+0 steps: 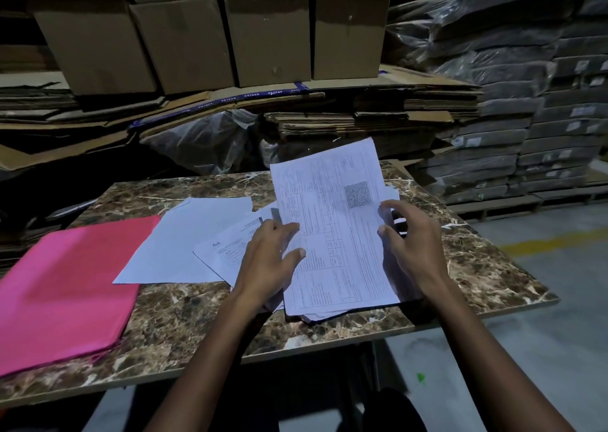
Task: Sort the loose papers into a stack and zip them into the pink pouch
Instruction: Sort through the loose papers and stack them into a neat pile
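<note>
A stack of printed papers [339,234] lies on the marble-patterned table [184,313], its top sheet showing a form with a square code. My left hand [269,260] rests on the stack's left edge with fingers spread flat. My right hand [411,244] holds the right edge, fingers curled at the sheets' side. Two loose sheets lie to the left: a blank one [184,240] and a printed one [223,250] partly under my left hand. The pink pouch [65,287] lies flat at the table's left end, apart from both hands.
Cardboard boxes [204,33] and flattened cartons [296,109] are piled behind the table. Wrapped dark bundles [526,102] are stacked at the right. Grey floor with a yellow line [552,244] lies to the right of the table.
</note>
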Motion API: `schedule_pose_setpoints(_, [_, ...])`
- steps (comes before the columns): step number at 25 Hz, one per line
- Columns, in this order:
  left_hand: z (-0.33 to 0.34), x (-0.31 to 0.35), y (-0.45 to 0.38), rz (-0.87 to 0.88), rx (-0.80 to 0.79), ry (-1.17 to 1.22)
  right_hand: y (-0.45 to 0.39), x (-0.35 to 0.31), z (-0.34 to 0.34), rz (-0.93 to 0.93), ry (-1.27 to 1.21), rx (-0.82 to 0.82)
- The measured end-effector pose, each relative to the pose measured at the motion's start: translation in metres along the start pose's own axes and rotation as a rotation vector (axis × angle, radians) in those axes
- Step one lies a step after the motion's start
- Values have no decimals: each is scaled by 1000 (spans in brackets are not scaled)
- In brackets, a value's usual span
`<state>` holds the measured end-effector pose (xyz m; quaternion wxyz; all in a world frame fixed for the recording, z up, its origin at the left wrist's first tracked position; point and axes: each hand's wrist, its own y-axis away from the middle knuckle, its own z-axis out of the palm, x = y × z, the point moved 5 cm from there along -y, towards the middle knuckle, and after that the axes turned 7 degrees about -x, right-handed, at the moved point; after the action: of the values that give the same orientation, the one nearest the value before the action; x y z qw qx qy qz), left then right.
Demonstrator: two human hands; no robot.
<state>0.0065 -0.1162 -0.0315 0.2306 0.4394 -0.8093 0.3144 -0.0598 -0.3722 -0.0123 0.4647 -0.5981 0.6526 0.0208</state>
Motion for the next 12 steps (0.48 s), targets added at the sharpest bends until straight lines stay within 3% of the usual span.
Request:
schedule_pose_setpoints(6, [16, -23, -4, -98, -135, -228, -15, 33, 24, 94, 6, -200])
schedule_pose_setpoints(12, [20, -31, -3, -88, -60, 25, -29, 48, 29, 164, -34, -243])
